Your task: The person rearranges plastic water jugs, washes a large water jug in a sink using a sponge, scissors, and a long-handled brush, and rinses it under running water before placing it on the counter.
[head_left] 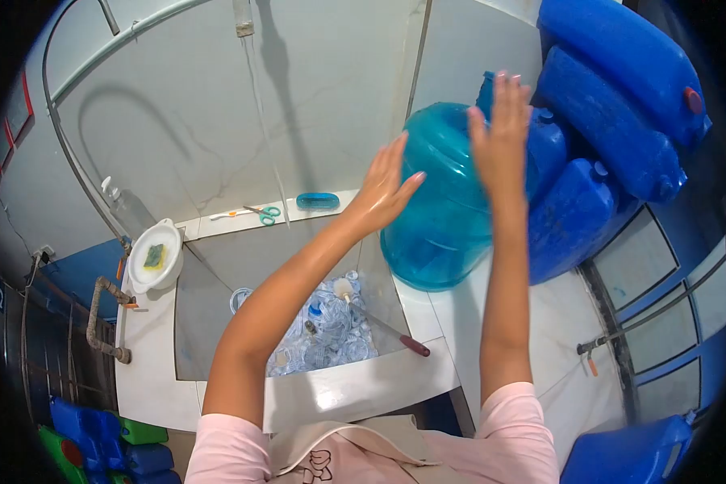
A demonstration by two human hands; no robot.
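Observation:
A large translucent blue water bottle (pixel 440 222) stands on the white counter to the right of the sink. My left hand (pixel 383 189) is at the bottle's left side, fingers apart and pointing up, holding nothing. Near the bottle's upper right, my right hand (pixel 502 133) is raised with its fingers stretched out and nothing in it. Whether either palm touches the bottle I cannot tell. In the grey sink (pixel 218 274) lies a heap of clear plastic pieces (pixel 331 335), and a brush with a dark red handle (pixel 414 345) leans over the sink's front edge.
Several blue jerrycans (pixel 577 202) are stacked at the right. A white basin (pixel 169 276) with a sponge (pixel 155 256) sits left of the sink, beside a pump bottle (pixel 125 206). Scissors (pixel 268 214) and a blue brush (pixel 318 201) lie on the back ledge. Another blue can (pixel 629 452) stands lower right.

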